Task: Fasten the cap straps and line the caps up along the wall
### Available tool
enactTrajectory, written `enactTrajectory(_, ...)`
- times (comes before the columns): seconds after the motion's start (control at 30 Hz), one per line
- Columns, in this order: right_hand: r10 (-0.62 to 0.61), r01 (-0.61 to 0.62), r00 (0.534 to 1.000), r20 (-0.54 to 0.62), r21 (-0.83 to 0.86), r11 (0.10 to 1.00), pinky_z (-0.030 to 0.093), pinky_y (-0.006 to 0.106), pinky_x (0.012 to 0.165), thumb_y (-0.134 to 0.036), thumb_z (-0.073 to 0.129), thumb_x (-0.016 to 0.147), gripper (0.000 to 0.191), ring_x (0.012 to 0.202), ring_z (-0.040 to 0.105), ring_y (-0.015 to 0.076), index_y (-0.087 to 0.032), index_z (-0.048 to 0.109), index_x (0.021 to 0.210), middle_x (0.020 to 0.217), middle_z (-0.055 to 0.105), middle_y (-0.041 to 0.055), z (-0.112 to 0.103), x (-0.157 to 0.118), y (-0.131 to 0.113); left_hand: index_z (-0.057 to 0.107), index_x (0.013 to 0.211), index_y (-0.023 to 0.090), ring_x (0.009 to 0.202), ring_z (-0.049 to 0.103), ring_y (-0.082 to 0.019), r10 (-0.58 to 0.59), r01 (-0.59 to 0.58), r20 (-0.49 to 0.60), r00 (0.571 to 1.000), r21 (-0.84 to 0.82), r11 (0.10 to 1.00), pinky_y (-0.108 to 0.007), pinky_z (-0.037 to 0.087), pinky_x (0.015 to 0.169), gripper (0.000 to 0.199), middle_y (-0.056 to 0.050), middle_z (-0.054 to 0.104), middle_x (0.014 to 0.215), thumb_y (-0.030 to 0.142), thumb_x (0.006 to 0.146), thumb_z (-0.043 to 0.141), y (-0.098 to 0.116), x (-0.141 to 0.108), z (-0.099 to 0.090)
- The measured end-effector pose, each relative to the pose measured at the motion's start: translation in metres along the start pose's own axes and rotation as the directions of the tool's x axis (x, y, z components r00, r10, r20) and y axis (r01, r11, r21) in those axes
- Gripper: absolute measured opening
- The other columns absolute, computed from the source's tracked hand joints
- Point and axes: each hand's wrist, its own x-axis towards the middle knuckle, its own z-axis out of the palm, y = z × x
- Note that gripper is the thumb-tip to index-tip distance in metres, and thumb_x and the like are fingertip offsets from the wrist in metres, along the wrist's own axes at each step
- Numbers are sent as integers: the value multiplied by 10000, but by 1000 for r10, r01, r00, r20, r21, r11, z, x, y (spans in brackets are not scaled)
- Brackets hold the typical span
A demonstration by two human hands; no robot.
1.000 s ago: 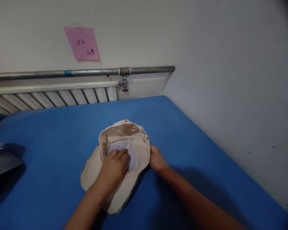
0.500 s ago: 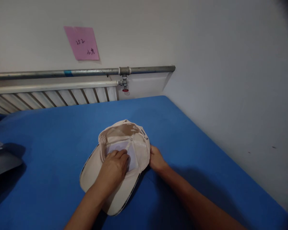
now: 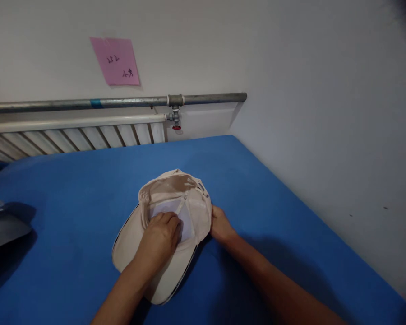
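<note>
A beige baseball cap [image 3: 199, 212] with a dark-edged brim lies tilted, its inside facing me and its brim toward the lower left. My left hand [image 3: 160, 237] reaches over the brim into the crown. Its fingers are curled against the pale lining behind the front panel, and the fingertips are partly hidden. At the crown's right side, my right hand [image 3: 219, 224] grips the cap from outside, most of its fingers hidden behind the fabric. A strap buckle shows at the cap's upper right edge.
The cap is over a blue-covered surface [image 3: 88, 189]. At the far left sits a grey brimmed item [image 3: 6, 225], partly cut off. Behind are a white radiator [image 3: 98, 137], a metal pipe [image 3: 128, 103] with a red valve handle [image 3: 177, 127], and a pink note [image 3: 117, 61].
</note>
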Motion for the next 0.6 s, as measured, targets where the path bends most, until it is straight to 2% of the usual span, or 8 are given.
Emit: enactTrajectory(0.6, -9, 9, 1000, 8, -8, 1000, 551, 374, 730, -438, 643, 700, 241, 728, 667, 212, -238, 725, 808, 754, 736, 11, -1, 2, 6, 681, 893, 117, 832, 576, -247, -43, 44, -45, 998, 33, 998, -423, 489, 798, 284, -112, 658, 876, 191, 950, 413, 0, -2, 3)
